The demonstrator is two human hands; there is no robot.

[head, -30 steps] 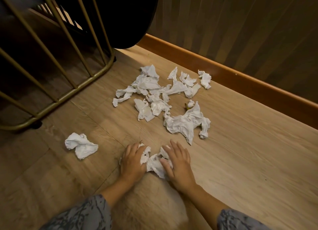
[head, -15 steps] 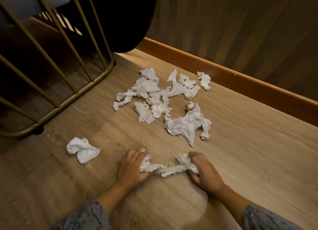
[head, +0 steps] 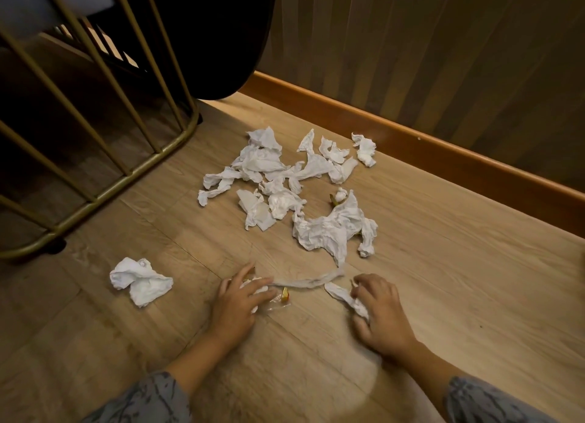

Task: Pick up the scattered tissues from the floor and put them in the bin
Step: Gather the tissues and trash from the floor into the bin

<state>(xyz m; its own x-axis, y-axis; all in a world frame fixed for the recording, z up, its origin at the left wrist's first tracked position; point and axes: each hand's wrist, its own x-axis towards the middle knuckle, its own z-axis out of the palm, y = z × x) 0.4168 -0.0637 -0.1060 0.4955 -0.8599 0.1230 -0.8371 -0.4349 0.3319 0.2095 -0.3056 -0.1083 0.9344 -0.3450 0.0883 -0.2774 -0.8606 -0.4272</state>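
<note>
Several crumpled white tissues (head: 329, 232) lie scattered on the wooden floor (head: 443, 264) in front of me. A lone wad (head: 139, 280) sits apart at the left. My left hand (head: 240, 299) presses down on one end of a stretched, twisted tissue strip (head: 307, 281). My right hand (head: 376, 308) is closed around a separate tissue piece (head: 345, 296) low on the floor. A small clear wrapper with a yellow bit (head: 283, 297) lies between my hands. No bin is recognisable in view.
A gold metal wire frame (head: 126, 182) stands at the left on the floor. A dark rounded object (head: 218, 36) is behind it. A wooden skirting board (head: 411, 144) and ribbed wall run along the back right.
My hands have moved apart, pulling the tissue into a long strip that has split. The right hand has gone to the right with its piece, and a small wrapper has come into view.
</note>
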